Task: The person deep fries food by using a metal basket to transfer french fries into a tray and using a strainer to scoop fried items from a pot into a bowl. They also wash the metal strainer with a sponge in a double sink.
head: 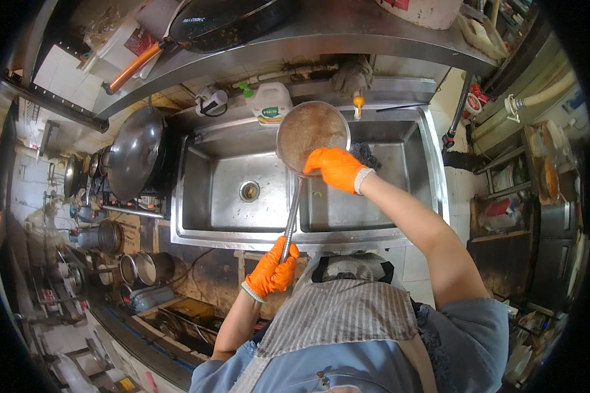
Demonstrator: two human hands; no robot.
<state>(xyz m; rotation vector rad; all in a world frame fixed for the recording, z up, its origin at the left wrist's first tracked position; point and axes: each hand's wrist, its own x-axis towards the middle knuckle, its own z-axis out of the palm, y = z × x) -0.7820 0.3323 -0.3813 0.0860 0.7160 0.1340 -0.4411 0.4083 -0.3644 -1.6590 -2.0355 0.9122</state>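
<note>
My left hand (275, 267), in an orange glove, is closed round the ridged metal handle (292, 216) of a long-handled round pan or strainer (314, 127). Its brownish round face is turned up over the divider between two steel sink basins. My right hand (338, 169), gloved in orange too, lies with bent fingers against the near edge of that round face. Its fingertips are turned down, and whether they pinch anything is hidden. Just beyond that hand a dark scouring pad (365, 156) rests in the right basin (393, 182).
The left basin (226, 172) has a drain (249, 191). A white jug with a green pump (273, 100) and a yellow-handled tap (358, 105) stand behind the sink. A large wok (135, 152) is on the left. Overhead, a steel shelf (324, 46) carries a frying pan (226, 24).
</note>
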